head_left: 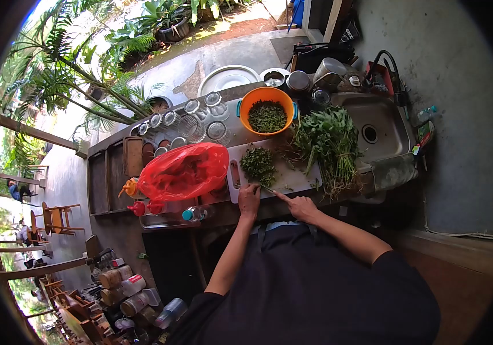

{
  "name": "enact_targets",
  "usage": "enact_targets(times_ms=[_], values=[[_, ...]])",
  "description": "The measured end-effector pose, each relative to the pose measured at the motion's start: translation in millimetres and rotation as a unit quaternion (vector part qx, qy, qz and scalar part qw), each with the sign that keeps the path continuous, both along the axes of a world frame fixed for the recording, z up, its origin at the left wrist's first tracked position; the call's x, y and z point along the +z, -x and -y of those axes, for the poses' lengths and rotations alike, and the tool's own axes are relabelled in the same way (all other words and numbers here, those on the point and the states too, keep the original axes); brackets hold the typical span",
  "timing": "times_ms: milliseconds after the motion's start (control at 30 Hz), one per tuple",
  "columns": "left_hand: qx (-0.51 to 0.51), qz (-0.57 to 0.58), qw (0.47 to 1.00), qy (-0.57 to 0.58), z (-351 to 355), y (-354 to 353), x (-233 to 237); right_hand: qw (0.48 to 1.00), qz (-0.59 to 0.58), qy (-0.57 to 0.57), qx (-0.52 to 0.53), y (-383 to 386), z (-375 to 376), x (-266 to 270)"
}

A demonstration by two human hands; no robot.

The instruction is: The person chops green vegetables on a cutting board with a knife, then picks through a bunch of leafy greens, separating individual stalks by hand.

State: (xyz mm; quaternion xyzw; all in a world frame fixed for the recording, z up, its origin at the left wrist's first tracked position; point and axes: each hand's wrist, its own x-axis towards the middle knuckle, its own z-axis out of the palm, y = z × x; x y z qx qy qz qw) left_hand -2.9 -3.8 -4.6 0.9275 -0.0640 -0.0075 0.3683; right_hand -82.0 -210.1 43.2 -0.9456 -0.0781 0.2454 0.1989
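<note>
My right hand (300, 207) is wrapped around the handle of a knife (267, 189), its index finger stretched along the top. The blade points left over the near edge of a white cutting board (298, 181). Close to the blade's tip is my left hand (250, 199), its fingers curled together; whether they pinch anything is too small to tell. Just beyond it a heap of chopped greens (258, 164) lies on the board. A big bunch of leafy greens with roots (330, 144) rests across the board's right side.
Behind the board stands an orange basin (267, 95) holding chopped greens. An open red plastic bag (186, 172) is to the left, with a small bottle (194, 214) near the counter edge. Glass jars (216, 131) line the back left. A metal sink (393, 118) is at right.
</note>
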Motion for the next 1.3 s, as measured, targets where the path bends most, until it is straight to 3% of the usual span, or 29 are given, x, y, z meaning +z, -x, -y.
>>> enact_targets(times_ms=[300,600,867,1067,1300], values=[[-0.049,0.056,0.996,-0.038,-0.6,4.4,5.1,0.998,0.065,0.007,0.003,-8.6,-3.5,-7.8],[-0.026,0.037,0.999,-0.005,2.3,-3.3,-11.0,0.999,0.032,-0.007,0.002,-7.8,-4.2,19.2],[-0.018,0.053,0.994,-0.095,1.4,-10.0,7.4,1.000,0.021,-0.014,0.010,-12.9,-7.8,26.0],[-0.015,0.048,0.997,-0.055,-1.6,-9.1,-3.3,1.000,-0.018,0.005,0.004,-15.1,-11.5,25.9],[-0.027,0.058,0.997,-0.039,-2.6,-8.3,-7.7,0.999,0.050,-0.014,-0.013,-12.5,-17.7,-21.1]])
